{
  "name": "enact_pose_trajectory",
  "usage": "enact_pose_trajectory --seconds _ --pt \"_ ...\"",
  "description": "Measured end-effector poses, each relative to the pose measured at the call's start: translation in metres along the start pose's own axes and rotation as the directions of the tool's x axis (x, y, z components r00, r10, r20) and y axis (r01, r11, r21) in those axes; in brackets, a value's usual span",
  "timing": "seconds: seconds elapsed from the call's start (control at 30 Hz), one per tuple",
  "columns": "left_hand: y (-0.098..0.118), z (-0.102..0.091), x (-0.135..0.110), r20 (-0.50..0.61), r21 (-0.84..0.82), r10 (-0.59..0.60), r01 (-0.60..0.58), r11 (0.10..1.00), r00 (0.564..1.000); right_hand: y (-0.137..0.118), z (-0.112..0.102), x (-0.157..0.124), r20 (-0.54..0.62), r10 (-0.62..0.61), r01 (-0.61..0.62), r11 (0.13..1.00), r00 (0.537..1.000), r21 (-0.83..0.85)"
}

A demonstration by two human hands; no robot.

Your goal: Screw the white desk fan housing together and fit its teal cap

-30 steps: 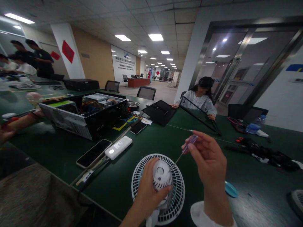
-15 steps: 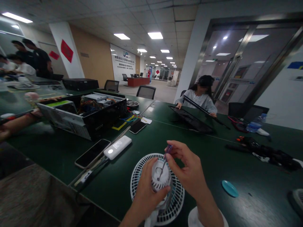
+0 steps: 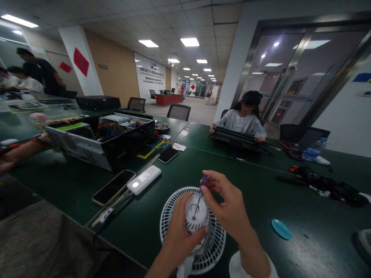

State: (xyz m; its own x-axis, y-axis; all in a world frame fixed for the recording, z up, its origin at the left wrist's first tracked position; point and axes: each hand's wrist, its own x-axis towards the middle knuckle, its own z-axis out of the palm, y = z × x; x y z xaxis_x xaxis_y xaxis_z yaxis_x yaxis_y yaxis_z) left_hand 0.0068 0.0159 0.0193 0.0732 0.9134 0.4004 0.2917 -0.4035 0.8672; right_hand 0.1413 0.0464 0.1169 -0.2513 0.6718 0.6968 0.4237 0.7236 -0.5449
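White plastic fan motor hub (image 3: 197, 214) sits at 6 o'clock on dark green table (image 3: 319, 241), clenched in left hand (image 3: 184, 235); right fingers (image 3: 220, 189) pinch purple-handled screwdriver (image 3: 204, 180), tip on hub; too much force could slip, gouge plastic, jab left hand.

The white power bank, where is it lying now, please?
In the head view, the white power bank lies on the green table, to the left of the round white fan and right beside a black phone.

White power bank (image 3: 144, 180), black smartphone (image 3: 113, 187), open computer case (image 3: 127, 144)
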Motion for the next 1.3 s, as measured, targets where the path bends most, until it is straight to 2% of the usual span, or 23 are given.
enact_pose_trajectory --seconds 0.2,0.3,0.5,0.7,0.9,1.1,1.3 --pt "-0.001 0.0 0.0 0.009 0.025 0.018 -0.019 1.0 1.0 -0.009 -0.011 -0.001 0.037 -0.155 0.158 0.984 0.987 -0.084" --pt "-0.002 0.001 -0.001 0.015 0.029 0.002 -0.002 1.0 1.0 -0.013 -0.014 -0.001 0.027 -0.193 0.195 0.976 0.981 -0.097" --pt "-0.005 0.002 -0.004 -0.008 0.019 -0.024 0.024 1.0 1.0 -0.019 -0.01 0.001 -0.062 -0.261 0.252 0.96 0.963 -0.124" --pt "-0.001 0.002 -0.002 -0.025 0.025 -0.035 0.035 0.999 0.999 -0.023 -0.012 -0.001 -0.002 -0.24 0.239 0.966 0.971 -0.103" --pt "0.001 0.002 -0.001 -0.004 -0.003 -0.051 0.051 0.999 0.999 -0.023 -0.011 -0.001 -0.058 -0.295 0.281 0.944 0.954 -0.174" --pt "0.002 0.002 -0.001 0.0 -0.006 -0.045 0.045 0.999 0.999 -0.023 -0.015 -0.003 0.068 -0.263 0.271 0.95 0.962 -0.153" --pt "0.005 0.002 0.0 0.006 -0.008 -0.043 0.043 0.999 0.999 -0.024 -0.01 -0.002 0.01 -0.32 0.314 0.924 0.948 -0.217"
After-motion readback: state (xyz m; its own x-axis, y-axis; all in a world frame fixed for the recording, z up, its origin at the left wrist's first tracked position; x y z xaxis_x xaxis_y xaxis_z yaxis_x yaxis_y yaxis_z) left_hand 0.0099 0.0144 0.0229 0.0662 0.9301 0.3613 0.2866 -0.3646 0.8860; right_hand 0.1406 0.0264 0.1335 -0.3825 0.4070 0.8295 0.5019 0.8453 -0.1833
